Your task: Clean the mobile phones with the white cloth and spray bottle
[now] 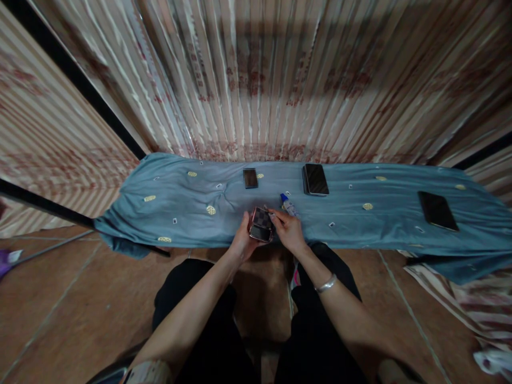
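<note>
My left hand (242,241) holds a small phone in a checkered case (261,224) just above the near edge of a table covered in a blue-grey cloth (180,208). My right hand (287,229) grips the same phone from the right side, fingers on its edge. A silver bracelet (326,284) circles my right wrist. A small white tube with a blue cap (288,205) lies on the cloth just behind my right hand.
On the cloth lie a small dark phone (250,177), a larger dark phone (315,179) and a dark tablet (437,210) to the right. A striped curtain (260,80) hangs behind. The floor is brown tile (60,304). My black-clad knees are below.
</note>
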The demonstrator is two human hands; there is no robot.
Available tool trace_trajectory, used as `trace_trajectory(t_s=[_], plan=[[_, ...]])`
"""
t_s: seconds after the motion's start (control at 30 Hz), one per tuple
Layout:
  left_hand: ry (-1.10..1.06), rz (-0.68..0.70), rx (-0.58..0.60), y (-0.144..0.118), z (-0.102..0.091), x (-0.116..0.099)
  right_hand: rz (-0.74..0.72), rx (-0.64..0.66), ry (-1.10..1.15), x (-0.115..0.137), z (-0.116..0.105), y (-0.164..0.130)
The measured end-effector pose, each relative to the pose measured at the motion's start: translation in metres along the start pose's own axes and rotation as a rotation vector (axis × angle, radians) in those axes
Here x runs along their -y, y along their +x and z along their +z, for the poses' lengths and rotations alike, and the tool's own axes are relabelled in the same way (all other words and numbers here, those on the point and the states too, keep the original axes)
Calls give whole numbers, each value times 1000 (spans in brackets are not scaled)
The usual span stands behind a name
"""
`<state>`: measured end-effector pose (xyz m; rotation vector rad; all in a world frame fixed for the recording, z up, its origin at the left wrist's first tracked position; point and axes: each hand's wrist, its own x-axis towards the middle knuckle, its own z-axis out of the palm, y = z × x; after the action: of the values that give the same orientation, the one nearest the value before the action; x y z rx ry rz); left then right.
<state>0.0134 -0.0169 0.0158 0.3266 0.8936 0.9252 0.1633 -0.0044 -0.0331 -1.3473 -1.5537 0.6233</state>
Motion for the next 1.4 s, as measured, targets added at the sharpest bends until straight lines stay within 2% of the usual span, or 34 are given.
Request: trace_trajectory(t_s=[0.23, 0.4, 0.53, 0.67, 0.9, 1.07, 1.3, 1.4], plan=[[76, 39, 21, 6, -7, 6, -119, 35, -122, 6, -1, 0], [128, 28, 12, 5, -4, 7, -182, 19, -133, 12, -1, 0], [73, 45, 22, 5, 2, 8, -338, 6, -243, 19, 1, -2], [-8, 58, 18, 6, 5, 6, -457, 55, -397, 23, 5, -4], [-48, 60, 28, 7, 4, 4, -512, 84, -494, 31, 10, -10], [-61, 60, 14, 11, 1, 5, -558, 98, -451, 38, 9, -12], [42, 132, -10, 20, -3, 11, -545, 65, -394, 35, 0, -2], [148, 106, -56, 23, -7, 14, -533, 65, -379, 33, -4, 2]])
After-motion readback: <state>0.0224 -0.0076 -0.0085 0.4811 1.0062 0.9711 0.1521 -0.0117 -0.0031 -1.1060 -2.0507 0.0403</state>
